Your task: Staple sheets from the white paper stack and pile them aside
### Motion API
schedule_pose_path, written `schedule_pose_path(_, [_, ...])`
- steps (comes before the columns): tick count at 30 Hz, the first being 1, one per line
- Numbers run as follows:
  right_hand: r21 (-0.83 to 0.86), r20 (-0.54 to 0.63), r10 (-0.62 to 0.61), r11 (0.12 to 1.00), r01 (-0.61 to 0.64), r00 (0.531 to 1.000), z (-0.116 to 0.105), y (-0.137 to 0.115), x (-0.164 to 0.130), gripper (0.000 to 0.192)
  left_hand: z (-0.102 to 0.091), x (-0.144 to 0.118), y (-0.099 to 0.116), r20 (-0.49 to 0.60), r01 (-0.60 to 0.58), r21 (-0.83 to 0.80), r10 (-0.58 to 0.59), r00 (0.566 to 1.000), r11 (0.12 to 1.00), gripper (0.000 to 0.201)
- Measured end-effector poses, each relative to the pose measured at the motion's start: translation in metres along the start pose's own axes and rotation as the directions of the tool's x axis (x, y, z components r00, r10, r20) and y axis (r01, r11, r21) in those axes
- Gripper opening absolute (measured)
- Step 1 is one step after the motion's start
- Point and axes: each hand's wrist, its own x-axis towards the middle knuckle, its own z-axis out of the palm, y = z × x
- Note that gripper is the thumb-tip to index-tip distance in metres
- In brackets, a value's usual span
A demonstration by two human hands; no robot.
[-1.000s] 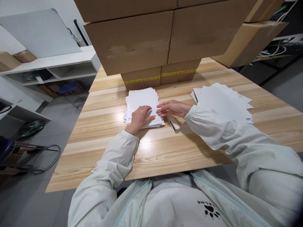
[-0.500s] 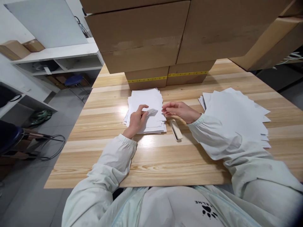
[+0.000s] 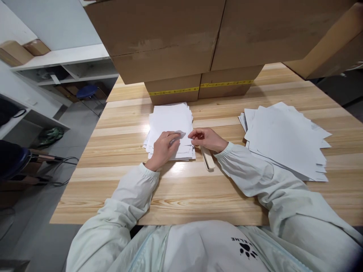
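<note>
A stack of white paper sheets (image 3: pixel 170 118) lies in front of the cardboard boxes, its edges uneven. My left hand (image 3: pixel 165 149) rests on it with fingers bent together, pinching a small raised grey-white flap of a sheet of paper (image 3: pixel 180 132). At the stack's right edge, my right hand (image 3: pixel 208 139) has thumb and fingers curled closed round the edge of a sheet; the exact grip is partly hidden. Just below that hand a cream stapler (image 3: pixel 208 158) lies on the table, its far end under the fingers.
A fanned pile of larger white sheets (image 3: pixel 283 139) lies to the right on the wooden table (image 3: pixel 181 204). Large cardboard boxes (image 3: pixel 170 41) stand stacked at the back, overhanging the tabletop. Off to the left are a white shelf (image 3: pixel 73 56) and a blue stool (image 3: pixel 87 91).
My right hand has moved slightly left and closed its fingers at the stack's edge. My left fingers have come down over the flap. The whole view has shifted a little.
</note>
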Motion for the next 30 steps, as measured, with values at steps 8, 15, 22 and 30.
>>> schedule_pose_path(8, [0.037,-0.002,-0.013,0.999,0.013,1.0,0.001,-0.005,-0.002,0.027,0.0,0.004,-0.003,0.038,0.035,0.092,-0.039,0.999,0.995,0.041])
schedule_pose_path(15, [0.048,-0.016,-0.022,0.999,0.023,1.0,0.004,-0.006,-0.004,0.028,0.001,0.003,-0.007,0.027,0.002,0.071,-0.004,1.0,0.997,0.037])
schedule_pose_path(22, [0.025,0.068,-0.076,0.997,0.075,0.995,0.002,-0.009,-0.007,0.036,0.003,0.005,-0.015,0.011,-0.009,0.049,0.009,1.0,0.999,0.039])
schedule_pose_path(30, [-0.019,0.069,-0.083,0.996,0.084,0.994,0.001,-0.006,-0.004,0.042,0.005,0.006,-0.024,-0.015,-0.096,0.038,0.097,0.995,0.995,0.039])
